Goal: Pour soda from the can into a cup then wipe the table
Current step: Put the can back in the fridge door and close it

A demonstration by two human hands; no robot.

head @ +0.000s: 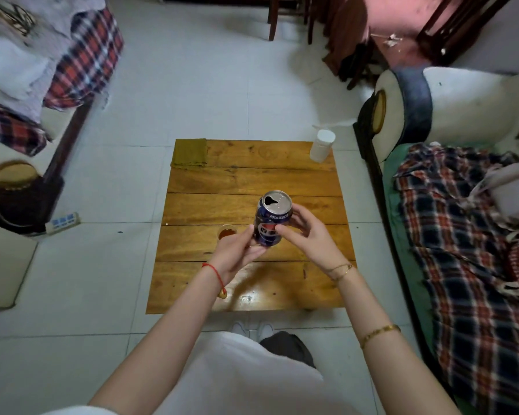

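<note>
The small cup (226, 233) sits on the wooden table (252, 181) just left of the hands, dark soda showing inside. Left hand (237, 253) cups the open can (271, 218) from below while right hand (307, 232) pinches its side, can upright above the table. Best tip slowly toward the cup, opening low over the rim; the folded cloth (190, 152) waits at the far corner.

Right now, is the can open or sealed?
Open. The can shows a dark drinking hole in its lid, held near upright by the left hand and right hand.
</note>
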